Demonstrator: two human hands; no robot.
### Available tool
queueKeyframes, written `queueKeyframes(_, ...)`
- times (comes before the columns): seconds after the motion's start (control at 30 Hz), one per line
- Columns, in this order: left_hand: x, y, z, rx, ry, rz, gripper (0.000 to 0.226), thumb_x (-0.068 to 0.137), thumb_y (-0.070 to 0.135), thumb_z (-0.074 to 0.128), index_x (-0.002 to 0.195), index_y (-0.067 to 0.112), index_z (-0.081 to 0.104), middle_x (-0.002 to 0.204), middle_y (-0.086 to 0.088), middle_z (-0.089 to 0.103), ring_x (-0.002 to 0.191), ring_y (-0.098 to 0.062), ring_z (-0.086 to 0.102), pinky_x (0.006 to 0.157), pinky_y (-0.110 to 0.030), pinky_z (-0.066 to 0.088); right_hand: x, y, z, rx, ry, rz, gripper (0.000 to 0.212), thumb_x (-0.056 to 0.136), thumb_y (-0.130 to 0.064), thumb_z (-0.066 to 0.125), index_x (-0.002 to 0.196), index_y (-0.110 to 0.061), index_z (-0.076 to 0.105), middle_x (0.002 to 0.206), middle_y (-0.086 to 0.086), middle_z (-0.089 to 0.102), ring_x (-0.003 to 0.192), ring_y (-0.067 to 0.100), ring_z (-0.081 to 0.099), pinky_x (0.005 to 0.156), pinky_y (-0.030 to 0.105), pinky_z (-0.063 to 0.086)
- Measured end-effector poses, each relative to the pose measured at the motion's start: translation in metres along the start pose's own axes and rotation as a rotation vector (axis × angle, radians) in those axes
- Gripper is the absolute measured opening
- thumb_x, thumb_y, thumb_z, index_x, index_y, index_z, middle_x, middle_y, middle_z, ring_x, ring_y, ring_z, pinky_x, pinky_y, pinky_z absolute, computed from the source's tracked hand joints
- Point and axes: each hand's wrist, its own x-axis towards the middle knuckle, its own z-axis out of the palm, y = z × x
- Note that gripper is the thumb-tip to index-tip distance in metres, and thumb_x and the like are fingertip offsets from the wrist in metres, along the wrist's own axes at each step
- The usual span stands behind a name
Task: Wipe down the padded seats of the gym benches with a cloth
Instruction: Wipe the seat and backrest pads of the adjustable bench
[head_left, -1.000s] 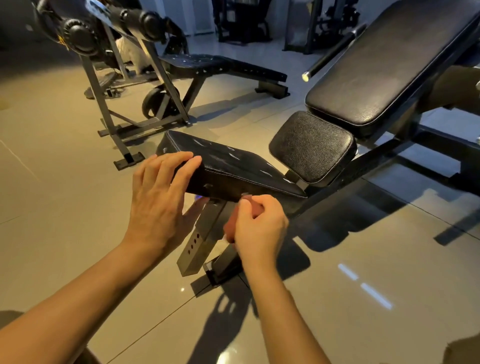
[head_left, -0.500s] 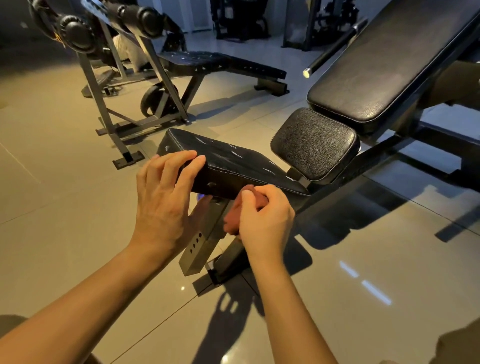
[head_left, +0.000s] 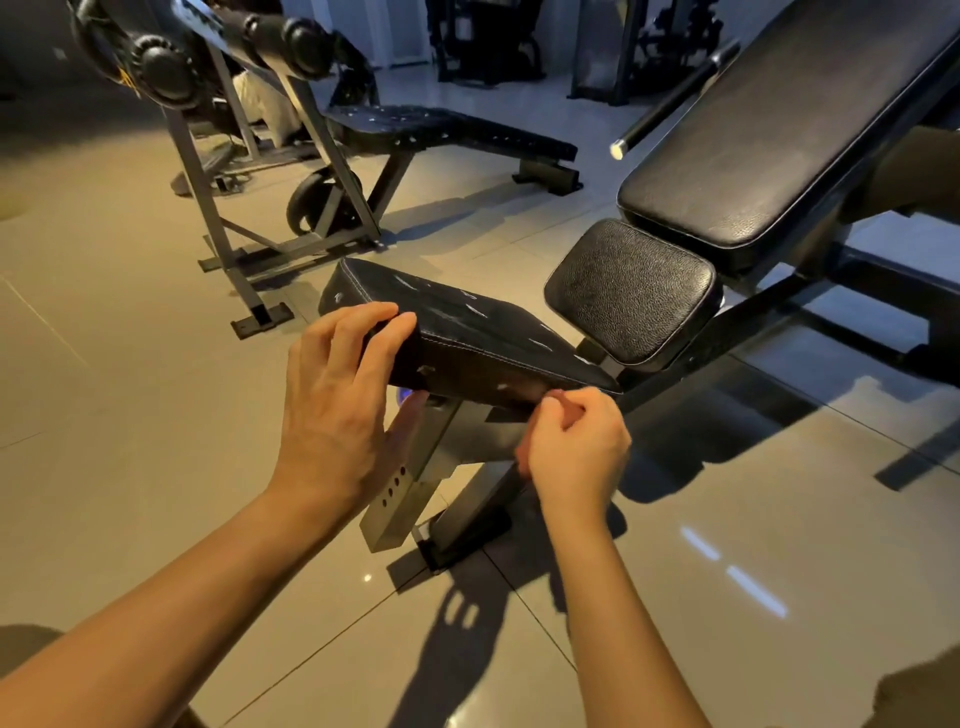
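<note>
Left hand (head_left: 337, 415) grips the worn black padded seat (head_left: 467, 322) by its end. Right hand (head_left: 576, 447) is fisted round the reddish cloth (head_left: 567, 414). Press firmly along the side seam.

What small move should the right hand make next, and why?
Probably slide the reddish cloth leftward along the side face of the worn black padded seat: the right hand grips it against that side's right end, and the left hand holds the near corner steady.
</note>
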Motion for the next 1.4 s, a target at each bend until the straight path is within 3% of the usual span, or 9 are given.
queueKeyframes(0.07,-0.001,0.001,0.002,-0.006,0.006,-0.001,0.073,0.081,0.022,0.079,0.145,0.007,0.046,0.144,-0.019,0.048,0.131,-0.038,0.04,0.106,-0.051,0.042,0.0,0.0,0.0,-0.026,-0.001,0.037,0.014,0.096,-0.017,0.061,0.084,-0.023,0.059,0.088,-0.004,0.059,0.089,0.017,0.059,0.065,0.016,0.036)
queueKeyframes(0.23,0.0,-0.001,0.002,0.001,0.003,0.005,0.075,0.079,0.02,0.081,0.144,0.006,0.047,0.144,-0.019,0.047,0.13,-0.039,0.041,0.105,-0.051,0.043,-0.028,-0.03,0.014,-0.004,-0.116,-0.356,0.008,0.096,-0.02,0.063,0.091,-0.025,0.06,0.091,-0.013,0.054,0.088,0.004,0.051,0.071,0.01,0.039)
queueKeyframes(0.43,0.001,0.0,0.003,-0.012,0.009,0.001,0.074,0.08,0.022,0.081,0.144,0.005,0.047,0.144,-0.019,0.048,0.13,-0.038,0.04,0.104,-0.049,0.044,0.003,0.011,0.003,-0.057,0.016,0.002,0.012,0.096,-0.016,0.06,0.084,-0.018,0.058,0.089,-0.003,0.056,0.087,0.018,0.057,0.064,0.015,0.033)
queueKeyframes(0.63,0.0,-0.002,0.002,0.018,0.0,0.001,0.074,0.079,0.022,0.082,0.143,0.008,0.048,0.144,-0.018,0.047,0.13,-0.039,0.04,0.103,-0.051,0.04,-0.032,-0.028,0.017,-0.031,-0.091,-0.397,0.005,0.096,-0.018,0.064,0.092,-0.02,0.063,0.091,-0.01,0.054,0.083,0.004,0.05,0.068,0.007,0.037)
queueKeyframes(0.8,0.001,-0.001,0.001,0.021,0.01,0.011,0.071,0.081,0.023,0.08,0.143,0.006,0.049,0.143,-0.019,0.048,0.13,-0.037,0.04,0.105,-0.051,0.038,0.006,0.012,0.0,-0.048,0.015,0.044,0.013,0.095,-0.017,0.062,0.082,-0.018,0.058,0.09,-0.003,0.057,0.086,0.019,0.057,0.072,0.032,0.043)
queueKeyframes(1.03,0.001,-0.003,0.002,0.03,0.001,0.011,0.074,0.078,0.023,0.083,0.142,0.008,0.049,0.143,-0.018,0.047,0.128,-0.039,0.04,0.101,-0.052,0.038,-0.028,-0.032,0.016,0.09,-0.124,-0.297,0.009,0.097,-0.022,0.063,0.091,-0.028,0.06,0.091,-0.013,0.056,0.087,0.005,0.057,0.071,0.017,0.049)
queueKeyframes(1.23,0.001,-0.001,0.002,0.014,0.004,-0.006,0.072,0.08,0.024,0.08,0.143,0.008,0.048,0.144,-0.019,0.048,0.131,-0.039,0.039,0.104,-0.055,0.039,0.012,0.019,0.001,0.029,0.066,0.163,0.012,0.096,-0.023,0.064,0.085,-0.027,0.059,0.091,-0.004,0.063,0.088,0.015,0.061,0.068,0.027,0.047)
queueKeyframes(1.3,0.0,0.001,0.003,0.008,0.001,-0.021,0.073,0.079,0.023,0.08,0.143,0.008,0.047,0.145,-0.019,0.048,0.132,-0.038,0.038,0.106,-0.054,0.039,0.005,0.005,0.002,0.036,0.049,0.156,0.012,0.096,-0.024,0.065,0.086,-0.028,0.058,0.092,-0.006,0.061,0.09,0.008,0.059,0.069,0.026,0.048)
queueKeyframes(1.4,-0.001,0.001,0.004,0.006,0.001,-0.024,0.07,0.081,0.024,0.077,0.143,0.008,0.048,0.145,-0.019,0.047,0.132,-0.038,0.038,0.106,-0.053,0.038,-0.03,-0.038,0.015,0.145,-0.073,-0.092,0.012,0.096,-0.023,0.066,0.088,-0.03,0.06,0.09,-0.014,0.057,0.09,-0.006,0.054,0.065,0.011,0.043)
